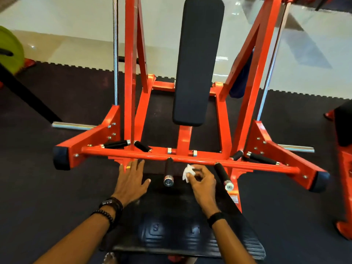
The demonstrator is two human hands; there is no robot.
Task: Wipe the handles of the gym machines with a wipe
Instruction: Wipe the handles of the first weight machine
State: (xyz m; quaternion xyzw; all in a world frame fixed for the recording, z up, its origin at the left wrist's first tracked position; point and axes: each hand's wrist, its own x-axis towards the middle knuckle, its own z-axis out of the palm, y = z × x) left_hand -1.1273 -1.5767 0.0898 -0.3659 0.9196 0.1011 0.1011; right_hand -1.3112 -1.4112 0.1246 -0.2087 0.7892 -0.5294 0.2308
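Note:
An orange gym machine [182, 156] stands in front of me with a black back pad [198, 60]. Two black padded handles point toward me from its cross bar: a middle handle [168, 171] and a right handle [222, 173]. My right hand [202, 180] pinches a crumpled white wipe [187, 171] just right of the middle handle, apart from it. My left hand [131, 178] is spread flat and empty to the left of that handle. Further black grips sit at the left [116, 144], [142, 146] and right [262, 159], [237, 155] of the frame.
A black footplate [190, 235] lies under my arms. Chrome weight pegs stick out at left [74, 125] and right [297, 148]. A green weight plate [9, 48] sits at far left, another orange machine [343, 168] at far right. Dark rubber matting [38, 178] meets pale tiles [76, 44].

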